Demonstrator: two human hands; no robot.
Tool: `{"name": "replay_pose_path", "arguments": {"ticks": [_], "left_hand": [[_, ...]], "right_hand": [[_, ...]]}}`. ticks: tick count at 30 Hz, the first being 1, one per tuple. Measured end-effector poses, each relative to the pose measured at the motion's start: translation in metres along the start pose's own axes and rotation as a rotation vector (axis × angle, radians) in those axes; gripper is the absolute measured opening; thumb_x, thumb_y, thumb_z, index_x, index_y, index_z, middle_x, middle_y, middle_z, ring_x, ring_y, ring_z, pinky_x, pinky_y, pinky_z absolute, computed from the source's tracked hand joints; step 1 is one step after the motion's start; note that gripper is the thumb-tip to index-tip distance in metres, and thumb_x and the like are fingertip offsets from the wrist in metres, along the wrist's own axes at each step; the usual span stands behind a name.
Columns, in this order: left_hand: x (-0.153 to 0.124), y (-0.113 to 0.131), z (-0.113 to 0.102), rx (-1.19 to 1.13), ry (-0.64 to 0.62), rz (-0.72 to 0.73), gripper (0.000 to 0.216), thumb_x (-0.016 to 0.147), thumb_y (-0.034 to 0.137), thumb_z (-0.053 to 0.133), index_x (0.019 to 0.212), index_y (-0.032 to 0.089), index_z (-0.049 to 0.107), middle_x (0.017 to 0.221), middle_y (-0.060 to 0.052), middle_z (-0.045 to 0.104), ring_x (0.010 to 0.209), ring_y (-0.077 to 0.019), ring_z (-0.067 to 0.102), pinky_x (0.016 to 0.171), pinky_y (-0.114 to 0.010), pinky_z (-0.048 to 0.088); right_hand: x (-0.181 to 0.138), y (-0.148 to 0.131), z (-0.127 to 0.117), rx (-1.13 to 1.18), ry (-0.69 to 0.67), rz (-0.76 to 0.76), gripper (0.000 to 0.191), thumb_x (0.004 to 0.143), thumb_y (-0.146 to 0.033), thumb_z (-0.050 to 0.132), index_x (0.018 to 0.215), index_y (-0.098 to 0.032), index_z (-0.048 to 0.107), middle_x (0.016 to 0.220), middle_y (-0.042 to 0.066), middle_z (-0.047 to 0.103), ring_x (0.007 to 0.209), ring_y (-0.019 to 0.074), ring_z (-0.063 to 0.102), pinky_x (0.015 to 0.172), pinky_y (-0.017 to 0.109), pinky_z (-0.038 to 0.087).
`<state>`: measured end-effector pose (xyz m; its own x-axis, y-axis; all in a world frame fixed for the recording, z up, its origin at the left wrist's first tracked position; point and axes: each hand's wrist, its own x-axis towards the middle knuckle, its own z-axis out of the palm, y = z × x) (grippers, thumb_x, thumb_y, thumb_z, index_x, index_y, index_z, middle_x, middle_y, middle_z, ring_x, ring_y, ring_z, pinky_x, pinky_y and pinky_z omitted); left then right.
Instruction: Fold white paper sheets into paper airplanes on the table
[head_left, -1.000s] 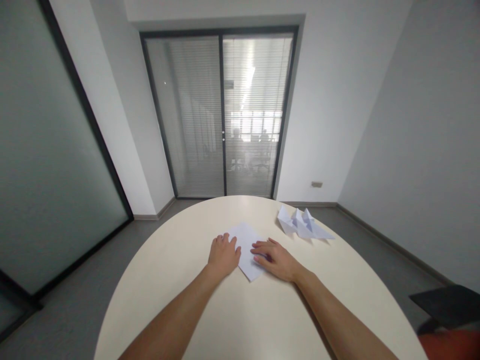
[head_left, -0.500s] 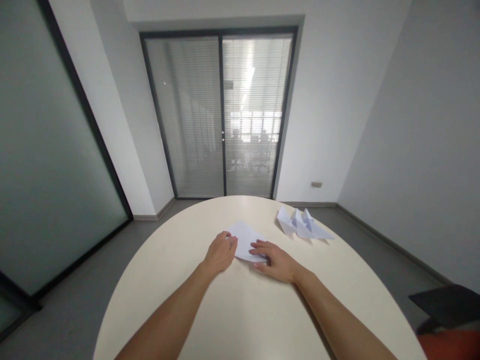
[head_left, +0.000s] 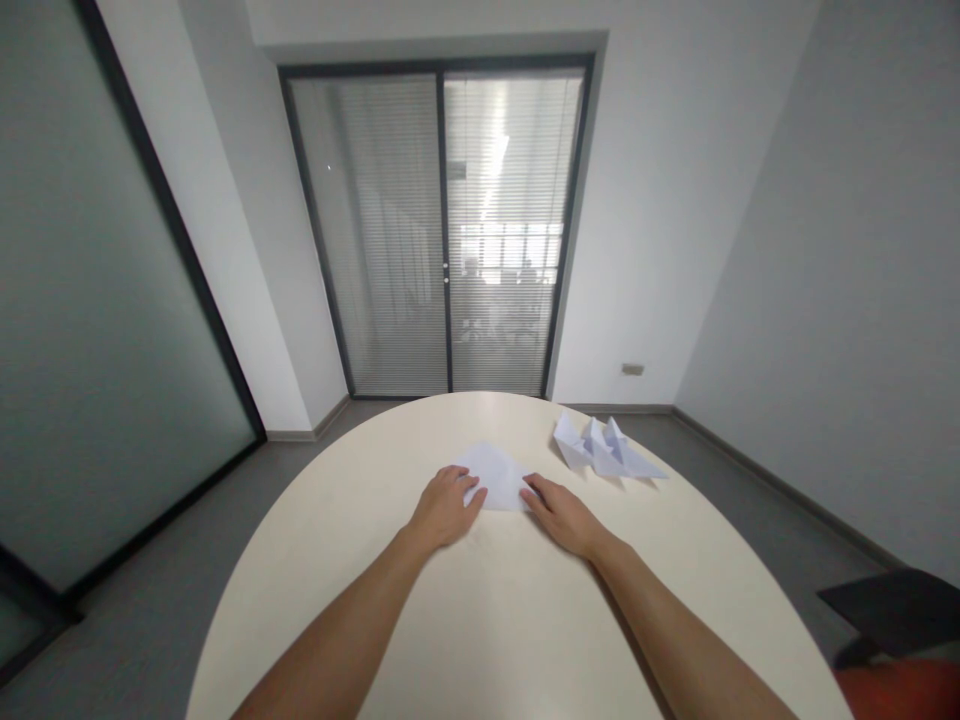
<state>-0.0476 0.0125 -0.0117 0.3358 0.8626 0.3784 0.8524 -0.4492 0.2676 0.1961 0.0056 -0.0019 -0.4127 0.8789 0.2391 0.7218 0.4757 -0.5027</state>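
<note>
1. Left hand (head_left: pixel 444 508) — fingers loosely spread on the left corner of the folded sheet (head_left: pixel 496 478).
2. Right hand (head_left: pixel 564 515) — half-curled at the sheet's right corner; pinch unclear.
3. Sheet lies on the table (head_left: pixel 487 620); likely creasing, calling for pressure along its near edge.

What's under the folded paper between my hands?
The cream round tabletop shows around the folded paper; what lies directly beneath it is covered, so I can't see it.
</note>
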Motion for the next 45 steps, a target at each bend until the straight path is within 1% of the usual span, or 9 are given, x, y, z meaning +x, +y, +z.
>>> {"name": "replay_pose_path", "arguments": {"ticks": [10, 15, 18, 20, 25, 31, 34, 39, 45], "left_hand": [[0.000, -0.001, 0.006, 0.009, -0.014, -0.020, 0.037, 0.093, 0.037, 0.052, 0.120, 0.018, 0.068, 0.126, -0.011, 0.063, 0.120, -0.0242, 0.054, 0.109, -0.037, 0.039], [-0.001, 0.005, 0.004, 0.035, -0.023, -0.044, 0.034, 0.092, 0.035, 0.052, 0.118, 0.018, 0.067, 0.120, -0.010, 0.064, 0.117, -0.0250, 0.054, 0.106, -0.037, 0.041], [-0.003, 0.012, 0.000, 0.086, -0.028, -0.065, 0.033, 0.092, 0.035, 0.052, 0.116, 0.018, 0.067, 0.116, -0.011, 0.064, 0.112, -0.0264, 0.055, 0.101, -0.039, 0.043], [-0.004, 0.017, -0.002, 0.126, -0.035, -0.082, 0.031, 0.092, 0.036, 0.052, 0.114, 0.019, 0.066, 0.114, -0.012, 0.063, 0.109, -0.0277, 0.056, 0.098, -0.040, 0.045], [-0.006, 0.028, -0.006, 0.197, -0.050, -0.100, 0.033, 0.093, 0.038, 0.048, 0.114, 0.017, 0.064, 0.110, -0.014, 0.061, 0.106, -0.0307, 0.055, 0.090, -0.043, 0.046], [-0.006, 0.032, -0.006, 0.239, -0.039, -0.114, 0.036, 0.092, 0.044, 0.048, 0.107, 0.015, 0.065, 0.109, -0.017, 0.061, 0.106, -0.0332, 0.054, 0.088, -0.046, 0.048], [-0.006, 0.030, -0.003, 0.206, -0.035, -0.105, 0.035, 0.091, 0.041, 0.049, 0.108, 0.014, 0.064, 0.111, -0.017, 0.062, 0.109, -0.0323, 0.055, 0.092, -0.045, 0.048], [-0.006, 0.020, 0.007, 0.049, -0.059, 0.035, 0.040, 0.092, 0.027, 0.048, 0.131, 0.018, 0.057, 0.142, -0.011, 0.053, 0.131, -0.0244, 0.047, 0.112, -0.038, 0.037], [-0.005, 0.015, 0.011, 0.029, -0.091, 0.074, 0.044, 0.094, 0.026, 0.045, 0.137, 0.021, 0.056, 0.144, -0.010, 0.053, 0.133, -0.0254, 0.047, 0.114, -0.042, 0.035]], "right_hand": [[0.001, 0.013, 0.010, 0.028, 0.057, -0.002, 0.046, 0.099, -0.038, 0.037, 0.140, -0.019, 0.044, 0.127, 0.012, 0.065, 0.114, 0.0241, 0.062, 0.099, 0.040, 0.047], [0.003, 0.008, 0.009, -0.094, 0.109, -0.109, 0.040, 0.093, -0.028, 0.045, 0.130, -0.019, 0.060, 0.136, 0.011, 0.061, 0.125, 0.0240, 0.055, 0.108, 0.041, 0.041], [0.003, -0.005, 0.004, -0.159, 0.100, -0.182, 0.033, 0.094, -0.025, 0.044, 0.112, -0.023, 0.072, 0.126, 0.007, 0.068, 0.117, 0.0233, 0.058, 0.105, 0.040, 0.043], [0.002, -0.014, 0.002, -0.175, 0.070, -0.222, 0.034, 0.096, -0.027, 0.043, 0.111, -0.023, 0.073, 0.118, 0.005, 0.071, 0.115, 0.0231, 0.059, 0.104, 0.040, 0.043], [0.000, -0.026, -0.002, -0.242, 0.072, -0.224, 0.031, 0.093, -0.032, 0.050, 0.112, -0.028, 0.074, 0.126, 0.003, 0.069, 0.133, 0.0297, 0.045, 0.111, 0.050, 0.033], [0.000, -0.032, -0.001, -0.116, -0.068, -0.341, 0.036, 0.096, -0.034, 0.046, 0.118, -0.024, 0.072, 0.130, 0.007, 0.067, 0.129, 0.0251, 0.055, 0.113, 0.043, 0.037], [0.001, -0.031, 0.003, -0.061, -0.102, -0.344, 0.042, 0.097, -0.037, 0.046, 0.129, -0.020, 0.065, 0.137, 0.009, 0.062, 0.133, 0.0253, 0.052, 0.115, 0.043, 0.036], [0.003, -0.017, 0.010, -0.050, -0.149, -0.277, 0.057, 0.099, -0.048, 0.039, 0.145, -0.015, 0.049, 0.151, 0.014, 0.045, 0.143, 0.0292, 0.038, 0.118, 0.049, 0.030], [0.001, -0.015, 0.013, -0.124, -0.282, -0.077, 0.073, 0.100, -0.061, 0.023, 0.156, -0.015, 0.025, 0.162, 0.011, 0.020, 0.151, 0.0277, 0.016, 0.123, 0.050, 0.015]]}}
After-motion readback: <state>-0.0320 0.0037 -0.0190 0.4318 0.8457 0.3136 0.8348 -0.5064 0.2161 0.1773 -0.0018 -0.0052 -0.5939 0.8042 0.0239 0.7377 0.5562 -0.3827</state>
